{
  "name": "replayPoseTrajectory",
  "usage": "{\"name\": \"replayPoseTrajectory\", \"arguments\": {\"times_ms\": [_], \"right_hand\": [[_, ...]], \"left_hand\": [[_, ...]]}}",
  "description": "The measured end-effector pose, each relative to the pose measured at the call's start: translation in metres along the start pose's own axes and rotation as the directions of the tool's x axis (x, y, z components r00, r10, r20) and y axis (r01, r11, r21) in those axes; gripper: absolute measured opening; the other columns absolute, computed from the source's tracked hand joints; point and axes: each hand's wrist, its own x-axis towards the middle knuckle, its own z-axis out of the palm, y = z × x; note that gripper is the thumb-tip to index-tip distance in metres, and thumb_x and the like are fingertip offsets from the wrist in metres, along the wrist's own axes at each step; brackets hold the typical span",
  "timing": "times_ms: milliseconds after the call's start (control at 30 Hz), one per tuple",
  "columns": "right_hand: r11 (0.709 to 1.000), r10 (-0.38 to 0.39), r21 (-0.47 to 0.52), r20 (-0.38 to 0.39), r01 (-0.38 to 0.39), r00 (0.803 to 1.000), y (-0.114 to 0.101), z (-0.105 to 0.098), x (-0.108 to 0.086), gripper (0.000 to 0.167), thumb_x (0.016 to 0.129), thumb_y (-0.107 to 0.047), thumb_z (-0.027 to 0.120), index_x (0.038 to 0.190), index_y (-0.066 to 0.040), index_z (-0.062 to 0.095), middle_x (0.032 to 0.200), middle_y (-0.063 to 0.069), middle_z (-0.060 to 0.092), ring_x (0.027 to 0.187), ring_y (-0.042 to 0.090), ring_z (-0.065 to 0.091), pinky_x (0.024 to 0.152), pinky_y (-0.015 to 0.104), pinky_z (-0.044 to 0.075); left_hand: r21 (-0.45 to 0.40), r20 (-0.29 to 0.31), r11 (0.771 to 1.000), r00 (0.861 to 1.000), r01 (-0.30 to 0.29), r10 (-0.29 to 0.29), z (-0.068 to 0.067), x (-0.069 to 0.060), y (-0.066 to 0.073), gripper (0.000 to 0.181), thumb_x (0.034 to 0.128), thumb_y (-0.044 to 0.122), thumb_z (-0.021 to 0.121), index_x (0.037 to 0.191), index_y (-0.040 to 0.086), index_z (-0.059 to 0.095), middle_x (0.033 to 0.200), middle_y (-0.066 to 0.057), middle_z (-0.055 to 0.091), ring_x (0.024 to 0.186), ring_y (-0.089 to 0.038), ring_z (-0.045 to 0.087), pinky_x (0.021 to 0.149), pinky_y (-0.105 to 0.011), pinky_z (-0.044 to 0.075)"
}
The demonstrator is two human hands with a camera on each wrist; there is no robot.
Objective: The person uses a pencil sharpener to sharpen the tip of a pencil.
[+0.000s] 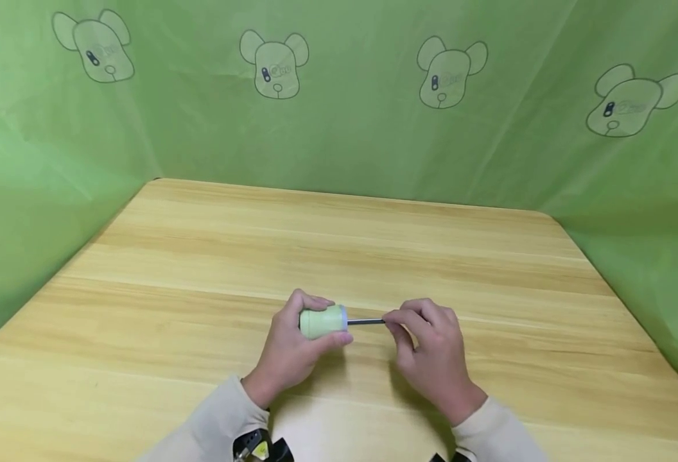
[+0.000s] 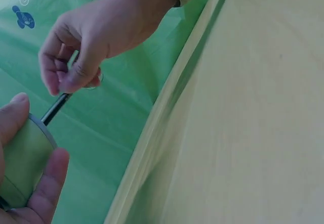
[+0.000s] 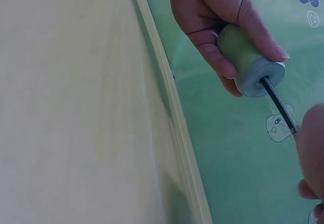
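Evidently the L hand (image 1: pixel 289 351) grips the green cylinder (image 1: pixel 320 323) round its body, thumb along one side & fingers on the other, which leaves the bluish-gray end cap (image 3: pixel 252 85) uncovered & facing the R hand (image 1: pixel 436 351). R hand pinches the dark rod (image 1: pixel 365 321) (pencil-like) b/w thumb & fingertips; rod runs straight into the cap's hole, approx. in line w/ the cylinder. Prob. that's why each hand takes its own part: L steadies the thick body, R lines up the thin piece, & a pinch suits smth that slim. Both things are over the near-middle of the table (image 1: pixel 316 237), apparently lifted off it. Hard to see: rod's inner end is hidden inside the cylinder, so can't tell how deep it goes; its outer end is mostly covered by the R hand. Tiny marks on the rod near the pinch show in the R wrist view, too small to read. Some L fingers are hidden behind the cylinder in the head view; L wrist view crops the L hand, & R wrist view cuts the R hand at the frame edge.
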Motion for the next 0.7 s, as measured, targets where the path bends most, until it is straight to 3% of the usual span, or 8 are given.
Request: {"name": "replayPoseTrajectory", "arguments": {"times_ms": [167, 300, 600, 700], "right_hand": [[0.995, -0.1, -0.023, -0.122, 0.098, 0.987, 0.0042, 0.0022, 0.0022, 0.044, 0.091, -0.045, 0.064, 0.063, -0.012, 0.068, 0.066, -0.001, 0.055, 0.055, 0.014, 0.05, 0.062, 0.031, 0.032], [0.989, -0.132, -0.094, -0.146, 0.119, 0.981, 0.006, 0.0015, 0.004, 0.048, 0.09, -0.046, 0.063, 0.057, -0.012, 0.067, 0.057, -0.003, 0.047, 0.047, 0.01, 0.043, 0.056, 0.028, 0.031], [0.989, -0.086, -0.13, -0.087, 0.074, 0.992, 0.0054, 0.0072, -0.0014, 0.052, 0.093, -0.051, 0.058, 0.06, -0.013, 0.066, 0.056, -0.006, 0.048, 0.041, 0.001, 0.029, 0.039, 0.014, 0.022], [0.992, -0.046, -0.12, -0.025, 0.043, 0.999, 0.0034, 0.0048, -0.0033, 0.047, 0.091, -0.051, 0.061, 0.063, -0.013, 0.064, 0.058, -0.006, 0.047, 0.04, 0.0, 0.032, 0.037, 0.011, 0.021]], "left_hand": [[-0.083, 0.103, 0.995, 0.993, 0.061, -0.052, 0.0026, -0.0002, -0.0022, 0.045, 0.0794, 0.011, 0.08, 0.109, -0.001, 0.048, 0.11, -0.02, 0.057, 0.078, -0.024, 0.06, 0.062, -0.034, 0.057], [-0.159, 0.183, 0.983, 0.981, 0.089, -0.059, 0.0047, 0.0009, -0.0033, 0.042, 0.0861, 0.009, 0.074, 0.11, -0.004, 0.042, 0.103, -0.023, 0.056, 0.075, -0.026, 0.064, 0.067, -0.039, 0.059], [-0.069, 0.2, 0.993, 0.976, 0.098, -0.083, -0.0006, 0.0037, 0.0025, 0.044, 0.0845, 0.012, 0.076, 0.107, -0.003, 0.042, 0.1, -0.022, 0.053, 0.068, -0.027, 0.061, 0.059, -0.038, 0.059], [0.006, 0.191, 0.998, 0.98, 0.055, -0.055, -0.0023, 0.0038, 0.0033, 0.045, 0.0823, 0.014, 0.078, 0.106, -0.003, 0.044, 0.099, -0.019, 0.054, 0.071, -0.023, 0.059, 0.059, -0.035, 0.057]]}}
